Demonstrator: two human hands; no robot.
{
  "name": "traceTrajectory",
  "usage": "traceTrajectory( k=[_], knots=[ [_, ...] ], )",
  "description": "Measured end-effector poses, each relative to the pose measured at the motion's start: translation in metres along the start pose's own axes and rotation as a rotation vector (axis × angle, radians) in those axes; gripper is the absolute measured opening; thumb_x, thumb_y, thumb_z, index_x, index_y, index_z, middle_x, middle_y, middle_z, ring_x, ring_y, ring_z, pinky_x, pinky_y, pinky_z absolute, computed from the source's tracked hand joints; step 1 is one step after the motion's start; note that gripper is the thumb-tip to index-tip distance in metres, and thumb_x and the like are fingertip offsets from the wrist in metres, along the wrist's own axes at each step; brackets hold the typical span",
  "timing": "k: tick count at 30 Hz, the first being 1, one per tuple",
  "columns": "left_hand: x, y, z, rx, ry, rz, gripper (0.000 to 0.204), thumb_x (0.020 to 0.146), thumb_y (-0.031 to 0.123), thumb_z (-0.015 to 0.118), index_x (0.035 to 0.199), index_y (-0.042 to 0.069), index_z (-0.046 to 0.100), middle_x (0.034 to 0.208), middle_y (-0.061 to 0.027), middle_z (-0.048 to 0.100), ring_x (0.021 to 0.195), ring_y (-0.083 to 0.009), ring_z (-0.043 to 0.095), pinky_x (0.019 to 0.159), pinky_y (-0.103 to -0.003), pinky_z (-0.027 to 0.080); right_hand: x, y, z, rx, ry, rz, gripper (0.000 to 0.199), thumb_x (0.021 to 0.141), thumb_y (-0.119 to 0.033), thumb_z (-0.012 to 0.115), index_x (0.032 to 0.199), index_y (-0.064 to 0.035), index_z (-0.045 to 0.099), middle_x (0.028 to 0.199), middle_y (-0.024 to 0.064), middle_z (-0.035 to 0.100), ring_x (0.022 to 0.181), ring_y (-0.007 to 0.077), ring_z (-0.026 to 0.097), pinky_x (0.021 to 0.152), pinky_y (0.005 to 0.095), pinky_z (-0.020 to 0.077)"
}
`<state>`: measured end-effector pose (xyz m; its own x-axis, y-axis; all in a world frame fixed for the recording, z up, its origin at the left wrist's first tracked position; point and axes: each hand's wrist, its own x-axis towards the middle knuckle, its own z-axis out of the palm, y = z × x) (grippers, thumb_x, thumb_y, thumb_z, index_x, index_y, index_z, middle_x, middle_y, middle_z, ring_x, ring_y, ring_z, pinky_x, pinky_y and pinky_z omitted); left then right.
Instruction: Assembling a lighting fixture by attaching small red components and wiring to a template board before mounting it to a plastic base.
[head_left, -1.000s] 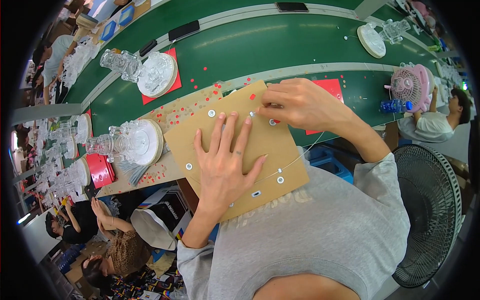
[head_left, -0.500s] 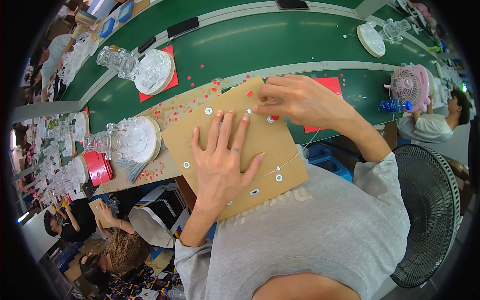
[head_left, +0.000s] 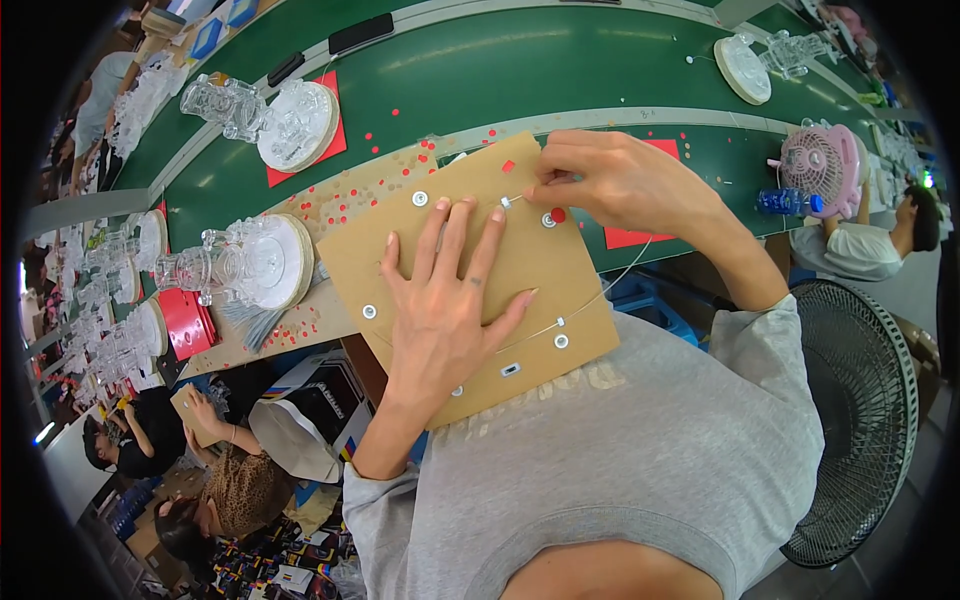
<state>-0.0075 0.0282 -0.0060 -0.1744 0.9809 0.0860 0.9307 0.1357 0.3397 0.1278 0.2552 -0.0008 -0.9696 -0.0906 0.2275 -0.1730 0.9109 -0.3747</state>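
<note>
A tan square board [head_left: 555, 270] is tilted against the front of the grey shirt. My left hand [head_left: 440, 315] rests flat on it with fingers spread. Near the far right corner my right hand [head_left: 625, 180] pinches a thin pale wire [head_left: 517, 198]. That stretch leads to a small white clip [head_left: 506, 202] beside my left index fingertip. Another white clip [head_left: 560, 322] holds wire lower on the board. Round metal-centred fittings [head_left: 420, 199] sit near the edges, with a small dark-slotted part [head_left: 511, 370] low down. A red dot [head_left: 558, 215] partly covers one fitting. My right fingertips are partly hidden.
Clear figures on white round bases, one [head_left: 285, 265] at left and another [head_left: 300, 125] behind it, stand on the bench. Red dots litter a cardboard strip [head_left: 350, 215]. A pink fan [head_left: 822, 165] and blue bottle [head_left: 790, 202] are right; a black fan [head_left: 850, 420] stands beside me. Co-workers sit left.
My right hand has shifted slightly right and drawn the wire out straighter from the clip. The board has moved slightly up in the picture, with my left hand still flat on it.
</note>
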Motion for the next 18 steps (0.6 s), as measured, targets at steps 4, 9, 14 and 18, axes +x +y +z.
traceTrajectory(
  k=[4,9,14,18],
  knots=[
    [-0.001,-0.001,0.001,-0.017,0.007,-0.004,0.079,0.08,0.039,0.079,0.148,0.014,0.049,0.151,-0.0127,0.042,0.143,-0.0317,0.037,0.108,-0.067,0.026,0.0,-0.001,0.004,-0.049,0.054,-0.045,0.027,0.072,0.0,0.071,0.099,-0.0034,0.075,0.092,0.0048,0.061,0.085,0.0223,0.063,0.065,0.0334,0.0556],
    [0.002,0.0,0.003,-0.016,0.008,-0.011,0.078,0.08,0.039,0.079,0.148,0.015,0.049,0.152,-0.0124,0.043,0.144,-0.0316,0.037,0.109,-0.067,0.026,-0.001,0.0,0.008,-0.084,0.091,-0.055,0.029,0.071,0.0,0.071,0.099,-0.0032,0.074,0.091,0.0048,0.06,0.084,0.0222,0.063,0.064,0.0337,0.0557],
    [0.001,0.003,0.003,-0.012,0.0,-0.003,0.079,0.08,0.04,0.078,0.149,0.015,0.049,0.152,-0.012,0.043,0.144,-0.0311,0.037,0.109,-0.067,0.026,-0.005,0.003,-0.001,-0.03,0.059,-0.049,0.031,0.071,0.0,0.071,0.101,-0.0055,0.075,0.089,0.0046,0.059,0.082,0.022,0.063,0.061,0.0334,0.0554],
    [0.001,0.004,0.003,-0.006,-0.002,-0.003,0.079,0.08,0.04,0.078,0.149,0.015,0.049,0.152,-0.0119,0.043,0.144,-0.0309,0.038,0.109,-0.067,0.026,-0.006,0.004,-0.003,-0.049,0.02,-0.051,0.031,0.067,0.001,0.072,0.098,-0.0053,0.073,0.089,0.0052,0.058,0.084,0.023,0.062,0.064,0.035,0.0555]
  ],
)
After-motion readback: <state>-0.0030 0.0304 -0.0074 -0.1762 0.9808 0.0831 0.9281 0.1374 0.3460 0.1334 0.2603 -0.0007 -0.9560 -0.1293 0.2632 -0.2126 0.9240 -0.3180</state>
